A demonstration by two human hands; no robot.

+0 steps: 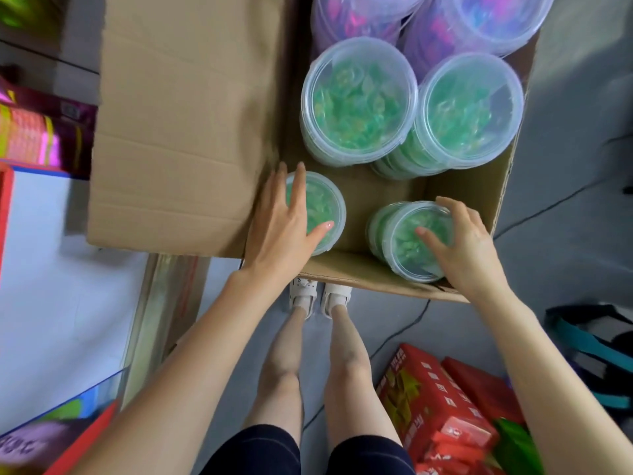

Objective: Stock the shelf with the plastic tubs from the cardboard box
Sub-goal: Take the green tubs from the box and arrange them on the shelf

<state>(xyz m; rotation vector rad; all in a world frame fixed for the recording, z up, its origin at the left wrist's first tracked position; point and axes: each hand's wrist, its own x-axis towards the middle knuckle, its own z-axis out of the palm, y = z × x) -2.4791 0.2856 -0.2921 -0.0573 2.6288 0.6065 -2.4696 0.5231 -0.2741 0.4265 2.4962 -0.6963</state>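
An open cardboard box (359,277) stands on the floor before my feet. At its near left a clear plastic tub of green sweets (327,204) stands upright, and my left hand (281,228) rests flat on its lid with straight, spread fingers. At the near right a second green tub (404,248) lies tilted toward me. My right hand (469,245) grips it, fingers curled over the rim and thumb on the lid. Two stacked green tubs (359,101) (469,108) sit behind, and tubs of pink and purple sweets (479,15) are at the far end.
The box's wide left flap (178,114) lies open toward the white shelf (51,269) at the left, with colourful packs (41,138) behind it. Red packages (435,406) lie on the grey floor at the near right, beside a teal bag (589,344) and a cable (407,323).
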